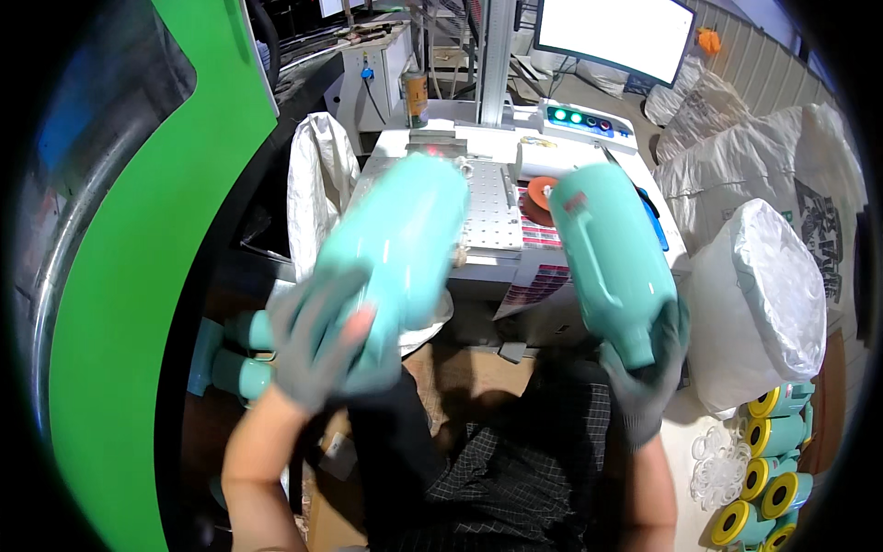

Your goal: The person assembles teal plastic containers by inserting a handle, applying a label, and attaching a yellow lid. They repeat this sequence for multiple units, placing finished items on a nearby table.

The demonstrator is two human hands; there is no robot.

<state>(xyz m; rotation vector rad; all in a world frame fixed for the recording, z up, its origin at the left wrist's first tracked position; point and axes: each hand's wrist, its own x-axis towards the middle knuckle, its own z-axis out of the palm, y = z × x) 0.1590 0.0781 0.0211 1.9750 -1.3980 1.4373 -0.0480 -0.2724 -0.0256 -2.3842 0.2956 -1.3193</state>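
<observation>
A grey glove covers my left hand (317,336), its fingers wrapped round the lower end of a glossy turquoise jug (400,235). That jug is tilted, with its wide end up and away from me, and blurred by motion. My right hand (655,382), also gloved, grips a second turquoise jug (607,244) by its narrow neck end. A moulded handle runs along this jug's side, and a small reddish mark shows near its wide end. Both jugs are held up in front of the white worktable (676,244), side by side and apart.
A perforated metal plate (492,207) and a control box with lit green buttons (589,121) are on the table; a monitor (616,37) stands behind. A green machine panel (138,276) rises at left. White sacks (759,304) and several yellow-ringed turquoise jugs (773,437) sit at right.
</observation>
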